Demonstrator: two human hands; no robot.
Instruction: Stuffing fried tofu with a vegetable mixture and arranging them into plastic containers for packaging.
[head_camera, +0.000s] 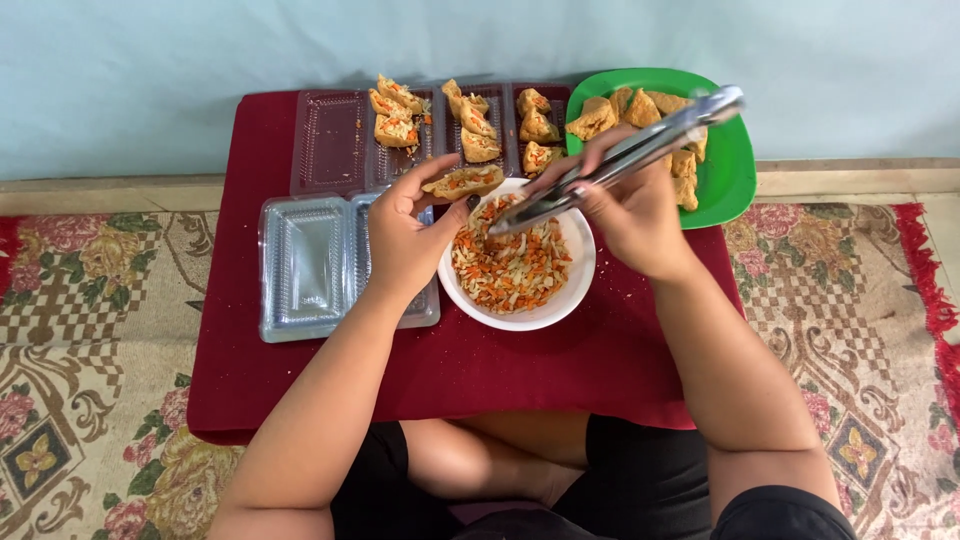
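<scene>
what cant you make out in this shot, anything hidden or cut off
Head view:
- Part of the clear empty tray lies under the left hand.
- The right hand and metal tongs cover some fried pieces on the green plate.
- Tong tips in the white bowl: their grip is too small to tell.

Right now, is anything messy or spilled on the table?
Yes, a little. Small crumbs are scattered on the red cloth, mostly right of the white bowl and beside the clear trays. A few filling bits lie loose near the stuffed tofu at the back. Nothing looks tipped over or broken.
</scene>
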